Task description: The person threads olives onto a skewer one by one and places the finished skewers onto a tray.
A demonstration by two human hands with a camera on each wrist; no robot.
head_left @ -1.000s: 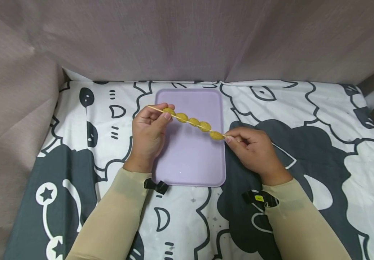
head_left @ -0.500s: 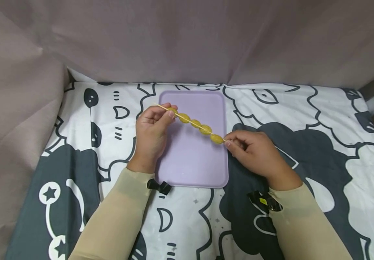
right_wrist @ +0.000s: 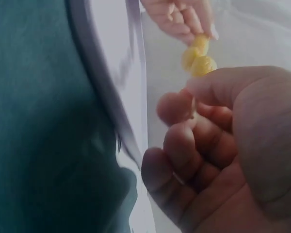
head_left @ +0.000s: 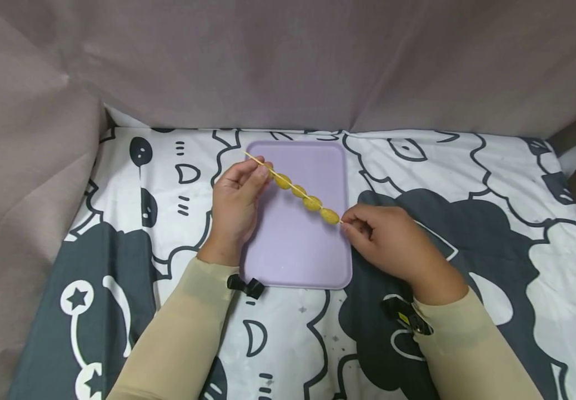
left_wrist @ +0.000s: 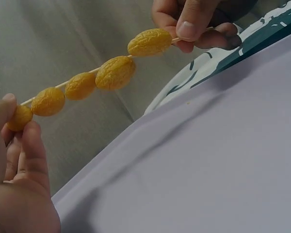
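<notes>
A thin wooden skewer [head_left: 253, 157] carries a row of wrinkled yellow oval fruits [head_left: 312, 203] and slants down to the right above the lilac tray [head_left: 297, 255]. My left hand [head_left: 235, 208] pinches the fruit at the upper left end between thumb and fingers, and the skewer's tip sticks out past it. At the lower right end, my right hand [head_left: 392, 241] pinches the bare skewer beside the last fruit. In the left wrist view a short gap separates that end fruit [left_wrist: 149, 42] from the others. The right wrist view shows my right thumb hiding part of the row.
Under the tray lies a white and dark grey patterned cloth [head_left: 178, 333]. A greyish-brown fabric curtain [head_left: 288, 66] hangs along the back and the left side. Black straps with wrist cameras [head_left: 407, 315] sit at both sleeves.
The skewer has tilted more steeply, its left tip rising and its right end dropping. My right hand has moved slightly down and left. The fruit in my left fingers is more covered.
</notes>
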